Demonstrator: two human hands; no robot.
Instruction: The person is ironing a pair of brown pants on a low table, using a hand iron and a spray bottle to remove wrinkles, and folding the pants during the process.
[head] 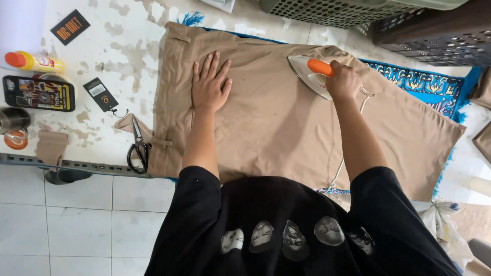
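Observation:
A large tan cloth (286,122) lies spread flat over a blue patterned mat (419,82) on a worn white table. My left hand (209,84) presses flat on the cloth near its far left part, fingers apart. My right hand (343,81) grips the orange handle of a white iron (312,74), which rests on the cloth toward the far edge. The iron's cord (353,133) trails back along my right arm.
Black scissors (138,145) lie on a tan scrap at the table's near left edge. Farther left are a yellow bottle (36,62), a phone-like case (38,93), a small black tag (101,94) and a black card (70,26). Perforated baskets (358,10) stand at the back right.

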